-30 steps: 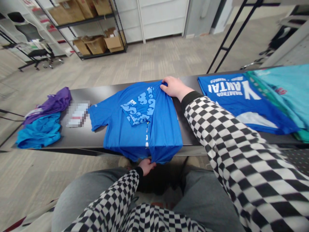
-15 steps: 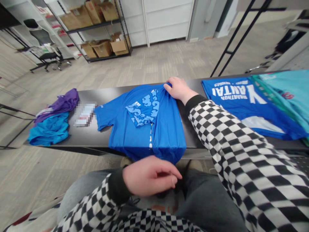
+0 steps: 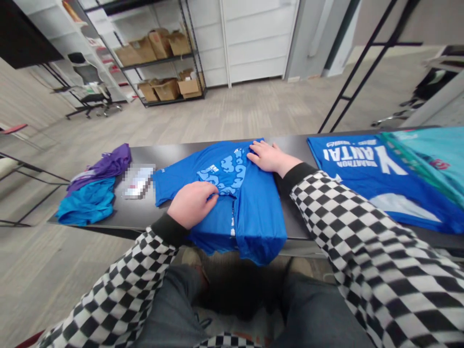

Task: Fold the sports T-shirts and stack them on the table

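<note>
A blue T-shirt (image 3: 259,212) lies on the dark table, its lower part hanging over the near edge. One sleeve, patterned with light-blue swirls (image 3: 235,176), is folded across the body; the other sticks out to the left. My right hand (image 3: 270,157) rests on the shirt at its far right side, fingers spread flat over the fold. At the hem of the patterned sleeve is my left hand (image 3: 194,203), its thumb and fingers closed around the cloth edge. The fingertips of the left hand are partly hidden.
Left on the table (image 3: 126,215) lie crumpled purple (image 3: 118,162) and bright blue (image 3: 89,200) garments and a blurred-out flat item (image 3: 137,181). A blue shirt with white lettering (image 3: 366,164) and a turquoise garment (image 3: 435,150) lie right. Behind stands a shelf with cardboard boxes (image 3: 165,89).
My left hand has moved from above my lap, forward and left, onto the patterned sleeve. My right hand has gone from gripping the shirt's far edge to lying flat on it.
</note>
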Demonstrator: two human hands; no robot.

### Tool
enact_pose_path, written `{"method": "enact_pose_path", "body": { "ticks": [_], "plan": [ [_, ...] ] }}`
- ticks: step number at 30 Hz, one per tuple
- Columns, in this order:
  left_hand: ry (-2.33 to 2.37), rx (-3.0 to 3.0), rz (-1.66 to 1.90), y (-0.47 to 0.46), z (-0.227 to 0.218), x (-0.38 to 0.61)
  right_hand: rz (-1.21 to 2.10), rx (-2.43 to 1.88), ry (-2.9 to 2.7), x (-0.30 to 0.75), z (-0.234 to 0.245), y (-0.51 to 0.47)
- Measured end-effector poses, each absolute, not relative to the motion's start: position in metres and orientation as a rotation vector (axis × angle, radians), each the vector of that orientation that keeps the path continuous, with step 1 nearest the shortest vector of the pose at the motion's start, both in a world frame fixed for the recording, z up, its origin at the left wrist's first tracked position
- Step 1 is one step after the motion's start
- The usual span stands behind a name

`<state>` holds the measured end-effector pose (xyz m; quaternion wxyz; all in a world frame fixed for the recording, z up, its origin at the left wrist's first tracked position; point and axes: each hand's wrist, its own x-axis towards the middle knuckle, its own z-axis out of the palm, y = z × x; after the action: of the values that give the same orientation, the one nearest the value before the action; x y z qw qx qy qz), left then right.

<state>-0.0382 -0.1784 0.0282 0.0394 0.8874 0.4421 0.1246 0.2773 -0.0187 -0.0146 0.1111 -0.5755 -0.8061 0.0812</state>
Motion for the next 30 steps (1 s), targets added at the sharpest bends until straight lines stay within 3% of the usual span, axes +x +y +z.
{"method": "enact_pose_path", "body": {
  "ticks": [9, 17, 30],
  "plan": [
    [1.46, 2.446, 0.651, -0.169, 0.047, -0.061, 0.248, -1.686, -2.37, 0.278, -0.013, -0.021],
    [1.062, 2.77, 0.173, -0.147, 0.046, -0.052, 0.236, -1.676, -2.376, 0.279, -0.017, -0.017],
    [1.125, 2.707, 0.228, -0.135, 0.04, -0.053, 0.246, -1.692, -2.372, 0.278, -0.016, -0.018]
  ]
}}
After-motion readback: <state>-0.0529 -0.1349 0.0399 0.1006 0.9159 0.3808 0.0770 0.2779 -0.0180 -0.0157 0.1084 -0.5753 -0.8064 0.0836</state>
